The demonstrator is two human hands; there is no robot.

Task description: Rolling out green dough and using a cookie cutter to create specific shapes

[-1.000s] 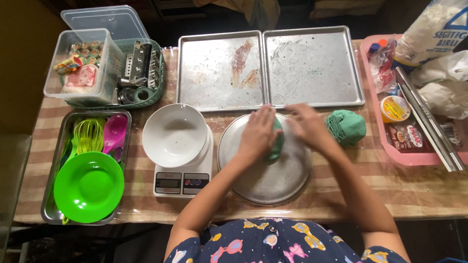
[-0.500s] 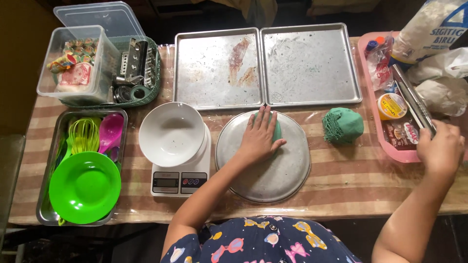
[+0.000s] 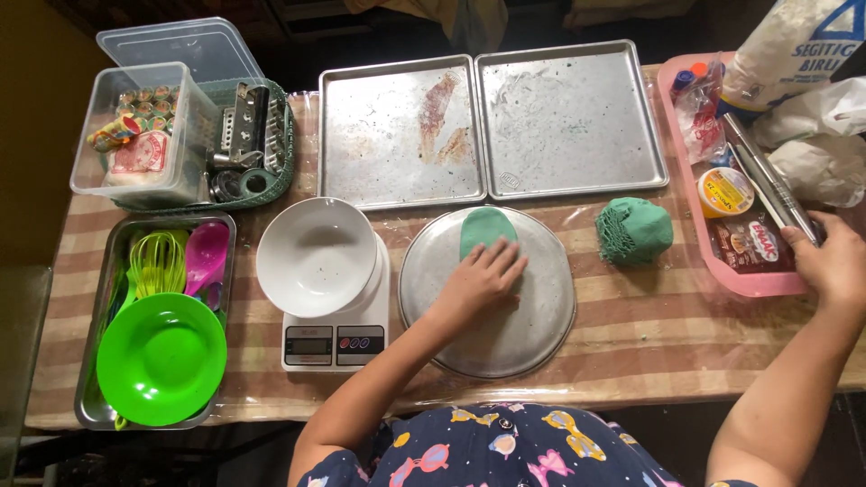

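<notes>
Green dough disc (image 3: 487, 231) under left hand (image 3: 478, 284) fingertips, palm pressed flat, right hand (image 3: 834, 263) well apart, fingers curled onto metal rod (image 3: 769, 179)

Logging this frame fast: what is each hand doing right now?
Left hand: open, flat on the green dough.
Right hand: fingers on the metal rod in the pink tray; grip unclear.

A striped, plastic-covered table (image 3: 631, 343) stands against a dark, dim background.
</notes>
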